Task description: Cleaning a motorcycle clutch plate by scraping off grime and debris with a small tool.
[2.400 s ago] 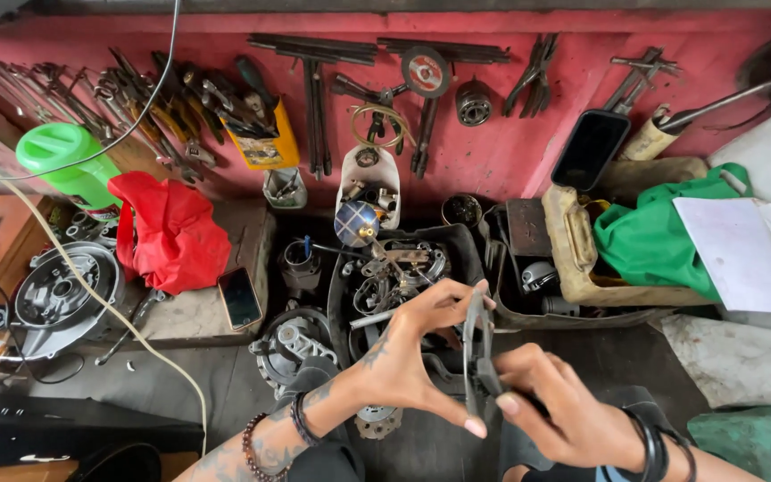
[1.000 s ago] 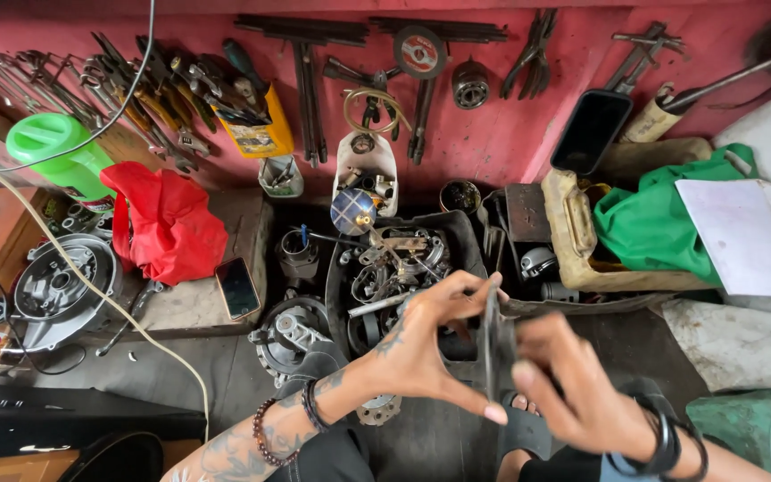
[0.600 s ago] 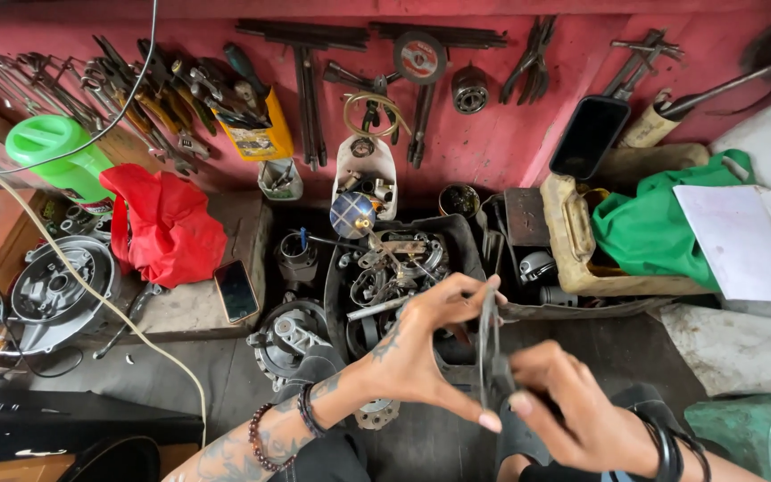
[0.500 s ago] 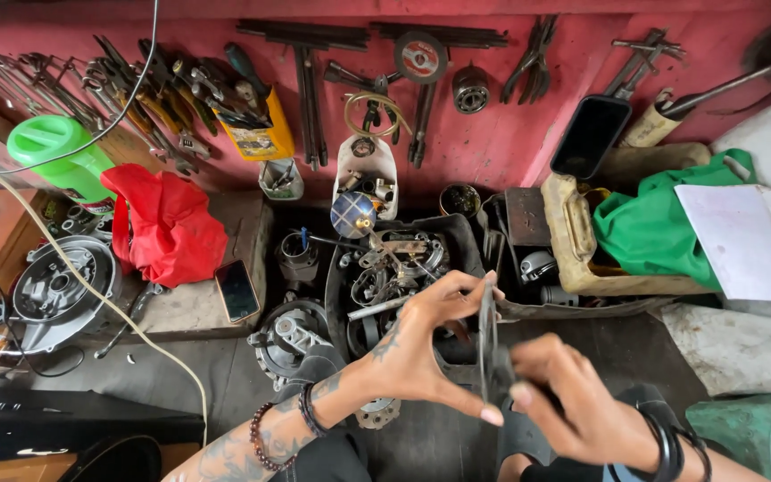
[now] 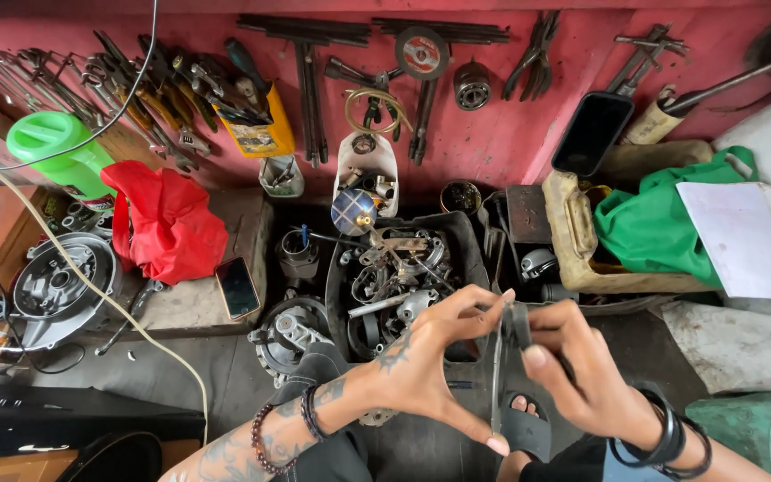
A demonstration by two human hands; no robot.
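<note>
Barely anything has shifted since a moment ago: both hands stay locked on the same thin dark strip (image 5: pixel 498 375), held upright between them above a sandalled foot (image 5: pixel 525 428). Left hand (image 5: pixel 426 361) is spread wide, forefinger pinching the strip's top, thumb pressing its lower end. Right hand (image 5: pixel 582 370) curls round the top, fingers bent, thumb on it. Just beyond sits a black tray (image 5: pixel 470 236) of engine parts, a phone (image 5: pixel 237 287) and red cloth (image 5: pixel 167 223) to the left, tools (image 5: pixel 314 89) along the red wall.
</note>
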